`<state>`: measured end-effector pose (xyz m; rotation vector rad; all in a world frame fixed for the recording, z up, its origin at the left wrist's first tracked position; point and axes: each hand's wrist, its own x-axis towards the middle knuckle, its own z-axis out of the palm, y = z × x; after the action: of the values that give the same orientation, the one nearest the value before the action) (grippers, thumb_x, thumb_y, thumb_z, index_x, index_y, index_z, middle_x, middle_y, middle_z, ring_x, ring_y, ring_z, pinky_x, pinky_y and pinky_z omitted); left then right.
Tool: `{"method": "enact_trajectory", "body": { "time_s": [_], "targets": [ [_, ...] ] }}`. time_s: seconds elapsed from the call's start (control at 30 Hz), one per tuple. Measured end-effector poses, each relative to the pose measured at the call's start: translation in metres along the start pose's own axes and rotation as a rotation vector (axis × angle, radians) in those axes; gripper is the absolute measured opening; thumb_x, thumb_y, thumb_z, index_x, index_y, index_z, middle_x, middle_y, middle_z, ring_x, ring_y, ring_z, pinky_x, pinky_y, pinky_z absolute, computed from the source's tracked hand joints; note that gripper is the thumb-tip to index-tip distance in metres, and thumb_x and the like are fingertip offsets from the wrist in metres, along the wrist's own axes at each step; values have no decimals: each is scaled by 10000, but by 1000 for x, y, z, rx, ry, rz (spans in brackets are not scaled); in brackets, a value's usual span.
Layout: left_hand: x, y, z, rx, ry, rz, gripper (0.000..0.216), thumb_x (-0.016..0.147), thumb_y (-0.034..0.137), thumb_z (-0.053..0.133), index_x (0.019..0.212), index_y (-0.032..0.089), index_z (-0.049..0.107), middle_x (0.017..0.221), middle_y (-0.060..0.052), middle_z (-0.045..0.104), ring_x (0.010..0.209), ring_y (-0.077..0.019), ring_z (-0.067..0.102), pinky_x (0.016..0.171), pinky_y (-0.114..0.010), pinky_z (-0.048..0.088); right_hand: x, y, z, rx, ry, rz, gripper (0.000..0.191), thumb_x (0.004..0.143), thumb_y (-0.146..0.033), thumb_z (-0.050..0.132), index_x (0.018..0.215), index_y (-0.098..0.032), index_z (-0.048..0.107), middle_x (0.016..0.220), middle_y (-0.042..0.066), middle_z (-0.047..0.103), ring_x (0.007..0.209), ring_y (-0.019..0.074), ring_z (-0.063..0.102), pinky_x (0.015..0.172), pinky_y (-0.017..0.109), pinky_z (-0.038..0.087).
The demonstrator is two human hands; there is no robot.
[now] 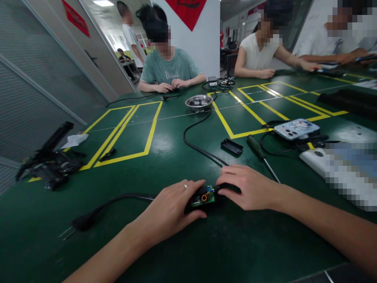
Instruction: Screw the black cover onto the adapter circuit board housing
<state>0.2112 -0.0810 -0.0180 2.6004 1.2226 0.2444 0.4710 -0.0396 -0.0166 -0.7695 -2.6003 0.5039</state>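
Near the front of the green table, my left hand is closed over a small green circuit board with a copper coil on it. The board's left part is hidden under my fingers. My right hand pinches a black cable close to the board's right end, where thin wires run in. From under my left hand a power cord leads left to a two-pin plug. Beyond my right hand lies an open black plastic case half, and beside it a screwdriver with a dark green handle.
A metal bowl holding small dark parts stands mid-table. To the right are a phone and a white device; at left lies a black clamp-like device. Several people sit across the table, which bears yellow tape outlines.
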Motion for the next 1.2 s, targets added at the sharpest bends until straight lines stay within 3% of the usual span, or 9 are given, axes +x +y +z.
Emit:
{"method": "enact_trajectory", "body": {
  "time_s": [0.27,0.47,0.73,0.87,0.97,1.07,1.2],
  "targets": [
    [-1,-9,-9,29,-57,43,482,910,493,556,1325,263,470,1164,-87,599,1014,-236,612,862,-391,517,-1,0,4,52,-72,79,164,875,-244,601,1027,-188,621,945,38,677,831,163,611,776,320,446],
    [0,-7,-9,22,-85,51,401,931,474,523,1263,250,507,1111,-80,577,938,-220,597,794,-372,514,0,1,6,34,-98,45,170,911,-283,575,1005,-186,678,939,49,667,870,171,615,793,328,448],
    [0,-7,-11,-48,-94,29,353,894,476,585,1144,230,549,1085,-71,595,936,-222,596,822,-374,501,0,2,2,54,-94,46,155,909,-253,571,983,-162,672,941,54,668,913,182,598,842,347,453],
    [-5,-12,-27,-199,-153,-100,341,897,434,594,1194,281,530,1105,-36,610,953,-198,604,807,-333,501,0,3,1,67,-105,67,141,905,-269,583,955,-170,670,924,42,651,893,172,588,815,333,453],
    [-9,-20,-38,-304,-246,-211,188,945,380,517,1077,268,591,988,-8,641,869,-167,615,744,-293,491,0,3,2,80,-119,79,141,910,-269,580,957,-174,672,931,35,641,890,162,584,807,321,452],
    [-10,-26,-41,-346,-312,-218,188,953,359,495,970,232,631,898,-5,649,808,-155,613,741,-286,476,-1,3,5,111,-132,89,139,911,-268,582,953,-168,670,920,29,634,860,151,582,780,308,453],
    [-8,-27,-38,-335,-303,-216,205,944,362,508,973,209,640,873,-13,645,785,-151,604,723,-273,457,-1,1,9,112,-131,73,131,916,-247,575,942,-154,664,900,30,628,837,148,580,762,304,446]
  ]
}}
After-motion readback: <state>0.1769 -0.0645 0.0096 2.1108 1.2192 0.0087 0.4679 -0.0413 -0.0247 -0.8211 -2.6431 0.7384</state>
